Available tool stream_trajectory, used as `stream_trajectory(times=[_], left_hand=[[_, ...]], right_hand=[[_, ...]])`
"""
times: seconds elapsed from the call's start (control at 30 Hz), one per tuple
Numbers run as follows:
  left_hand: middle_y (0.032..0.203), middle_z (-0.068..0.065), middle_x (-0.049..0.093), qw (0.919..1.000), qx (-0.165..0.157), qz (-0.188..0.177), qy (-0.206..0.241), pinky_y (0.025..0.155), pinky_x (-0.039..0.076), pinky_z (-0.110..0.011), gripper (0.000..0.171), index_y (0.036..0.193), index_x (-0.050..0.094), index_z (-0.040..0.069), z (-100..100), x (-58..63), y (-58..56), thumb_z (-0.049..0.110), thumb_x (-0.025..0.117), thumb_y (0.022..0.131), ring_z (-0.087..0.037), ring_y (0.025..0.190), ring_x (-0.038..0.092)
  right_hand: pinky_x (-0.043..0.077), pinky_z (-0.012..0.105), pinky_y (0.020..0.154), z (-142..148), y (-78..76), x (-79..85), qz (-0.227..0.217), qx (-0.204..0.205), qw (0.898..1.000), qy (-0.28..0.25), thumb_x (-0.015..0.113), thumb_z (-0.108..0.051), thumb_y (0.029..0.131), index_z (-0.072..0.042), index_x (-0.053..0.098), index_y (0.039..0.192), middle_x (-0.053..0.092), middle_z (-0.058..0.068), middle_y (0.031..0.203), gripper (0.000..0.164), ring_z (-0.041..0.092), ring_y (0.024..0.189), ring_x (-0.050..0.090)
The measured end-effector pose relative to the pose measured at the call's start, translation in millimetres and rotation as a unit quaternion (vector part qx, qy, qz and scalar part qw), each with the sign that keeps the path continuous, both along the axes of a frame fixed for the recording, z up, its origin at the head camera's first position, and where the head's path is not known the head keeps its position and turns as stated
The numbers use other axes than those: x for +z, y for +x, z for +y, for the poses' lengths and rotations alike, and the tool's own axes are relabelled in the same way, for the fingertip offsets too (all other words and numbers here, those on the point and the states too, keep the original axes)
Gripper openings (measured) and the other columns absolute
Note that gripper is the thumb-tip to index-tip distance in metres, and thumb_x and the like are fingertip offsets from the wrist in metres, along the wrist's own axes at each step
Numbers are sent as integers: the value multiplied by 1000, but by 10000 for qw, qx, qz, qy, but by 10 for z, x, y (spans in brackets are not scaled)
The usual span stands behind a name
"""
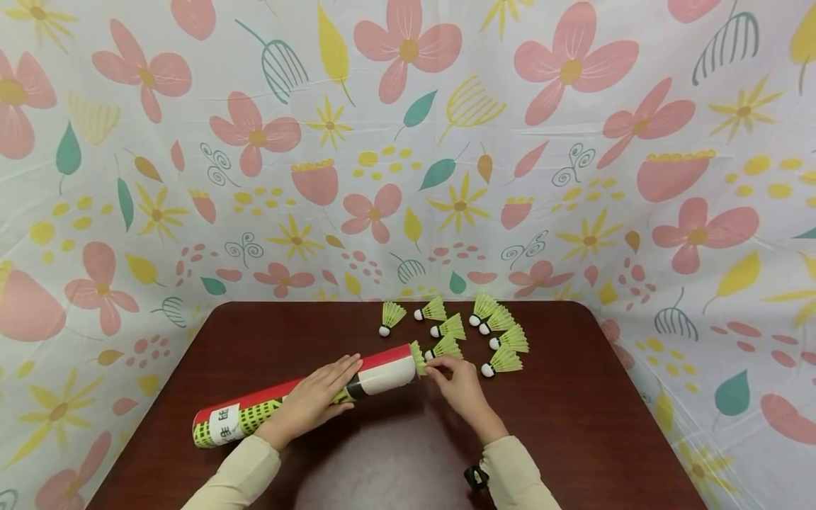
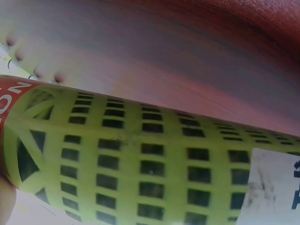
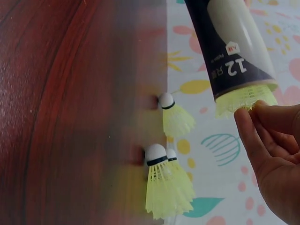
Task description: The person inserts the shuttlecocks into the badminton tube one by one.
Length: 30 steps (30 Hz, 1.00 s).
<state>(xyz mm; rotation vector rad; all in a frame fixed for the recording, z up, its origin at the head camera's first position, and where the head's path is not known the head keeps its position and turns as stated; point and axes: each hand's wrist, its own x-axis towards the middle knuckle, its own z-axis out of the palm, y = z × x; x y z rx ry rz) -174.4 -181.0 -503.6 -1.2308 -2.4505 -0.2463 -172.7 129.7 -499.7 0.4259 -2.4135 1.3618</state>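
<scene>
A long shuttlecock tube [image 1: 385, 374], red, white and black with a yellow-green checked end [image 2: 152, 159], lies slanted over the table. My left hand [image 1: 315, 400] holds it around the middle, fingers across the top and thumb on the near side. At the tube's right end, a yellow shuttlecock's skirt [image 3: 246, 101] sticks out of the mouth; its cork is hidden inside. Thumb and fingertips of my right hand [image 1: 462, 389] pinch the skirt's edge. Just past the mouth lies another yellow shuttlecock [image 1: 444, 348] with a white cork.
Several more yellow shuttlecocks [image 1: 503, 360] lie loose toward the back right of the dark brown table [image 1: 574, 425]. A flower-printed cloth [image 1: 382, 212] hangs right behind the table's back edge. A small black object [image 1: 476, 477] sits by the right sleeve.
</scene>
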Motion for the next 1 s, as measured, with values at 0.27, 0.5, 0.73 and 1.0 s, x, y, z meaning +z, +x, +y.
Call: stream_trajectory(times=[0.27,0.5,0.73,1.0], left_hand=[[154,-6,34,9999,135,-2,-49,104,41,-41,88,149,34,6,0,-7,8,31,80,79,-23,136,40],[152,-8,36,9999,96,-34,-48,103,42,-43,87,149,35,6,-3,7,19,29,81,78,-24,135,41],[152,-9,36,9999,32,-97,-105,104,41,-43,88,149,34,6,12,-12,36,30,80,79,-24,136,40],[152,-9,36,10000,-12,-10,-75,103,42,-44,90,149,34,5,19,-26,6,28,82,77,-26,135,41]], right_hand=[[54,27,67,-92,-10,-13,-12,148,9999,-53,73,-7,83,-9,75,87,72,7,82,4,14,76,66],[53,26,65,-147,-21,-11,-23,211,9998,66,72,-2,83,-10,75,84,71,5,80,8,14,74,65],[55,30,70,-133,-51,-49,-18,317,9992,228,75,2,79,-7,76,83,72,6,84,10,19,78,67],[55,30,67,-58,-88,-94,603,574,9960,315,74,-2,80,-5,76,83,72,3,83,4,17,77,67]])
